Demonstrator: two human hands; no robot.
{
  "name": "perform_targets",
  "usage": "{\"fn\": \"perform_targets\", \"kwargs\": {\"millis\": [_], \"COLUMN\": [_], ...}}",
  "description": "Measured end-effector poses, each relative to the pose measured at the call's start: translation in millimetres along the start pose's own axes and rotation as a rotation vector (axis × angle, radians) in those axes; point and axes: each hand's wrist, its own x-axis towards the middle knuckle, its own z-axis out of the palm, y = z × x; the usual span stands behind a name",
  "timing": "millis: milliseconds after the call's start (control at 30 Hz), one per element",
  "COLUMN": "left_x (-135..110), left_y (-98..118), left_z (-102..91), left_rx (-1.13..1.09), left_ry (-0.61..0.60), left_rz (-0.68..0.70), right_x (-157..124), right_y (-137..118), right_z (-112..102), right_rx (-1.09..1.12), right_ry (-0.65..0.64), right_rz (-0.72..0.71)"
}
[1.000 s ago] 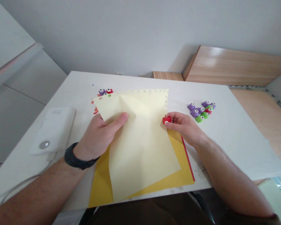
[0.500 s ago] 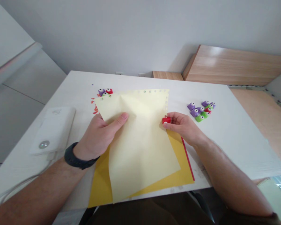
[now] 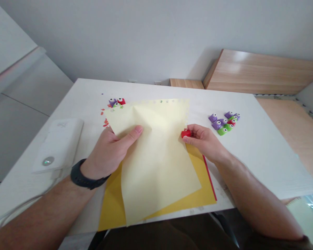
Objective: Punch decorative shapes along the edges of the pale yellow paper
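Observation:
My left hand (image 3: 111,147) grips a pale yellow sheet of paper (image 3: 159,163) by its left side, thumb on top and fingers underneath. The sheet is raised and creased near the thumb, with small punched shapes along its top and upper right edges. At the sheet's right edge, my right hand (image 3: 202,139) pinches a small red paper punch (image 3: 185,133) between thumb and fingers. The punch sits on the paper's margin; whether it is pressed down I cannot tell. Under the sheet lies darker yellow paper (image 3: 112,208), with a red edge (image 3: 210,177) showing at its right.
Several purple, green and red punches (image 3: 224,123) cluster on the right of the white table (image 3: 250,166). A few more punches (image 3: 117,102) stand behind the sheet, near red paper bits (image 3: 105,123). At left lies a white device (image 3: 58,146) with a cable (image 3: 28,201).
Almost nothing differs. The view has shifted very slightly; both hands keep their hold on the sheet and the red punch.

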Motion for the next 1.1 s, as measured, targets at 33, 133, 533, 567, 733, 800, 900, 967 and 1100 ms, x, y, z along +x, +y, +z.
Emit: {"fn": "perform_targets", "kwargs": {"millis": [33,133,533,567,733,800,900,967,1100], "left_x": [0.2,0.6,-1.3,-0.9,0.6,0.6,0.4,0.4,0.9], "left_y": [0.5,4.9,5.3,4.6,4.8,5.8,6.5,6.1,4.1], "left_z": [-0.1,0.5,5.5,5.2,3.9,3.5,3.0,2.8,1.9], "left_rx": [0.004,0.028,0.043,0.053,0.075,0.088,0.122,0.148,0.164], "left_ry": [-0.005,-0.024,-0.008,-0.003,0.015,0.005,0.0,0.001,-0.009], "left_rz": [0.002,0.004,-0.008,-0.005,0.002,-0.013,-0.025,-0.018,-0.002], "right_x": [0.2,1.3,5.0,5.5,7.2,8.0,9.5,10.2,11.1], "right_y": [0.9,3.3,5.9,6.0,6.5,7.7,9.8,10.4,10.0], "right_z": [-0.1,-0.2,-0.6,-0.7,-1.4,-1.8,-2.2,-2.1,-0.9], "right_rx": [-0.019,-0.077,-0.138,-0.14,-0.155,-0.164,-0.175,-0.178,-0.179], "right_ry": [0.0,0.01,0.018,0.022,0.026,0.028,0.045,0.065,0.093], "right_rz": [-0.011,-0.049,-0.078,-0.078,-0.077,-0.082,-0.09,-0.09,-0.084]}}
